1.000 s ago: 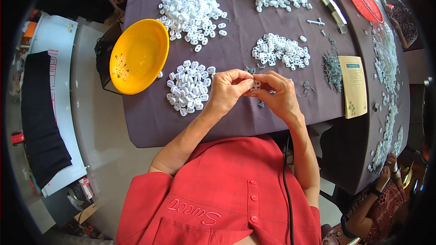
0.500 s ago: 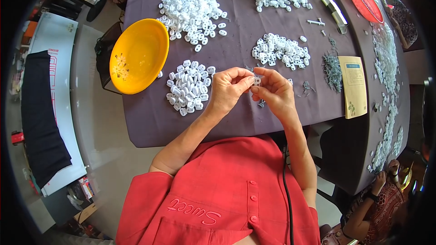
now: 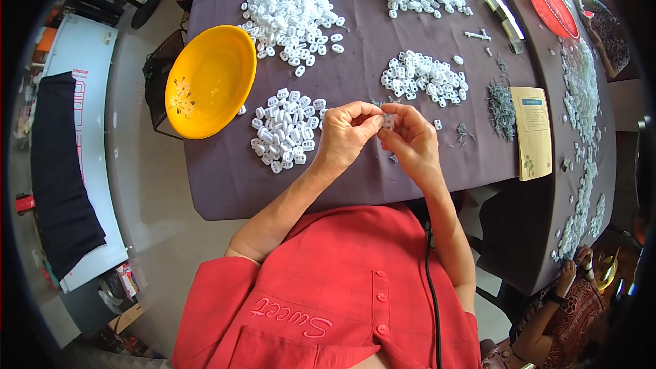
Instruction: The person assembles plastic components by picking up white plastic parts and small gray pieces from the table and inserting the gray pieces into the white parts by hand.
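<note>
left hand [image 3: 345, 133]: fingertips pinching together on a small white plastic piece [image 3: 388, 121], holding it up just above the table [image 3: 355, 184]
right hand [image 3: 408, 138]: thumb and forefinger closing on the same piece from the other side, so both hands are meeting on it
piece: sitting between the two sets of fingertips, over the table's near middle
risk: honestly the piece is tiny and mostly hidden by fingers, so I'm guessing a slip could be sending it down among the grey metal bits [image 3: 465, 133] lying on the table right of the hands
pose: both forearms coming up from the table's near edge, wrists bending inward, elbows tucked
nearest pile [image 3: 283, 130]: white pieces lying on the table just left of the left hand
yellow bowl [image 3: 208, 82]: resting on the table's left edge
far piles [image 3: 424, 78]: sitting further up the table
</note>
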`<move>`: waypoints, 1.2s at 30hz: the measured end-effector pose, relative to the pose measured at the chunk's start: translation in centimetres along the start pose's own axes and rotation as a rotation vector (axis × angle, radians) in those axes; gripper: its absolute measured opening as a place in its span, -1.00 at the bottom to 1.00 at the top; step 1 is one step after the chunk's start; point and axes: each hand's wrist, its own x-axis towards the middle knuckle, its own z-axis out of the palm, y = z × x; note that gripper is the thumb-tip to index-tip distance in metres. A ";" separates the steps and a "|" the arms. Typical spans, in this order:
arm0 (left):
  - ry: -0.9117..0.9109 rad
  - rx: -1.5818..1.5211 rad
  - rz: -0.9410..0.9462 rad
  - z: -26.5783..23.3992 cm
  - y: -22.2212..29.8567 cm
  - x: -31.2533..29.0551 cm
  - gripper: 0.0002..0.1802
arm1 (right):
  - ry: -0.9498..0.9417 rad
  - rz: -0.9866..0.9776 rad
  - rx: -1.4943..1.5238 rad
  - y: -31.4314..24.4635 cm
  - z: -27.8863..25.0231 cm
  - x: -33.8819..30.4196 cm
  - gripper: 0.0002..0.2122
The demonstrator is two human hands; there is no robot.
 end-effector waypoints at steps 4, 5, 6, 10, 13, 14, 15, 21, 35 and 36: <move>0.019 0.046 0.013 -0.1 -0.2 0.2 -0.90 | 0.085 -0.079 -0.094 0.1 0.6 0.0 -0.66; 0.009 0.043 0.002 -0.1 -0.3 0.2 -0.90 | 0.084 -0.079 -0.094 0.0 0.6 0.0 -0.66; 0.011 0.043 0.002 -0.1 -0.3 0.2 -0.90 | 0.103 -0.118 -0.218 -0.1 0.6 -0.1 -0.68; -0.023 -0.055 -0.049 -0.2 -0.2 0.3 -0.89 | 0.155 -0.193 -0.348 0.0 0.4 -0.2 -0.75; -0.042 -0.070 -0.062 -0.1 0.2 0.2 -0.89 | 0.148 -0.207 -0.418 -0.4 0.1 -0.2 -0.77; -0.054 -0.075 -0.067 -0.1 0.4 0.2 -0.89 | 0.149 -0.206 -0.419 -0.5 0.1 -0.3 -0.77; -0.055 -0.076 -0.068 -0.2 0.3 0.3 -0.89 | 0.151 -0.211 -0.427 -0.6 0.0 -0.3 -0.78; -0.079 -0.090 -0.131 -0.2 0.3 0.4 -0.90 | 0.129 -0.255 -0.518 -0.5 -0.3 -0.2 -0.78; 0.034 -0.247 -0.205 0.5 -0.5 0.2 -0.94 | 0.140 -0.363 -0.614 0.4 -0.6 -0.1 -0.81; 0.033 -0.247 -0.207 0.6 -0.6 0.2 -0.94 | 0.140 -0.371 -0.602 0.3 -0.6 -0.1 -0.82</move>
